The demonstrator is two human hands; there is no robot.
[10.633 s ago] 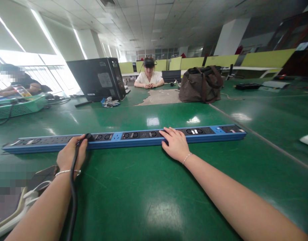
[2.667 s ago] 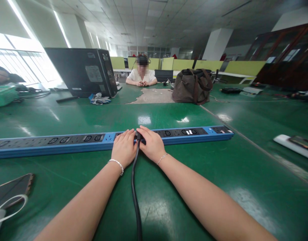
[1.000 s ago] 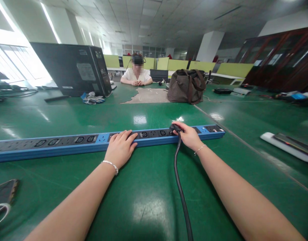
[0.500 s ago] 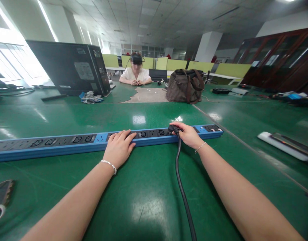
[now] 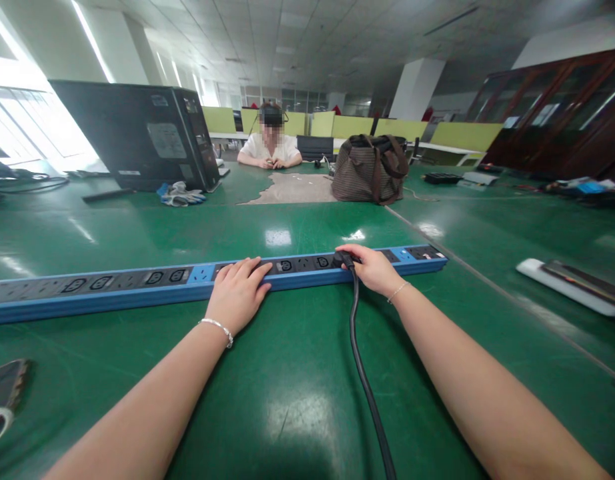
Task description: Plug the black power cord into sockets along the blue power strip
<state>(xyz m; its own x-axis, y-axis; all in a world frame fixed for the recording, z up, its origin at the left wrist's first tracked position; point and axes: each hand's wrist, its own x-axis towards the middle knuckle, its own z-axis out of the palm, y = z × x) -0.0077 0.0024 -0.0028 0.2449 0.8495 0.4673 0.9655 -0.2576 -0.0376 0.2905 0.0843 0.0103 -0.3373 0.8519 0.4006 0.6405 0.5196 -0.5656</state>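
A long blue power strip [image 5: 177, 293] with black and blue sockets lies across the green table. My left hand [image 5: 240, 287] rests on it left of centre, fingers stretched over its top and thumb apart. Toward the strip's right part, my right hand [image 5: 372, 267] is closed around a black power plug [image 5: 345, 259]. The plug sits at the strip's sockets; whether its pins are inside is hidden. From it a thick black cable [image 5: 360, 360] runs down toward the table's near edge.
Behind the strip stand a black computer case [image 5: 137, 137], a pair of work gloves [image 5: 180, 194] and a brown bag [image 5: 370, 170]. A person [image 5: 270, 147] sits across the table [image 5: 212, 227]. A phone [image 5: 7, 387] lies at the near left, a white bar-shaped object [image 5: 562, 287] at the right.
My right hand and the plug have shifted very slightly left and down along the strip. My left hand stays in place on the strip.
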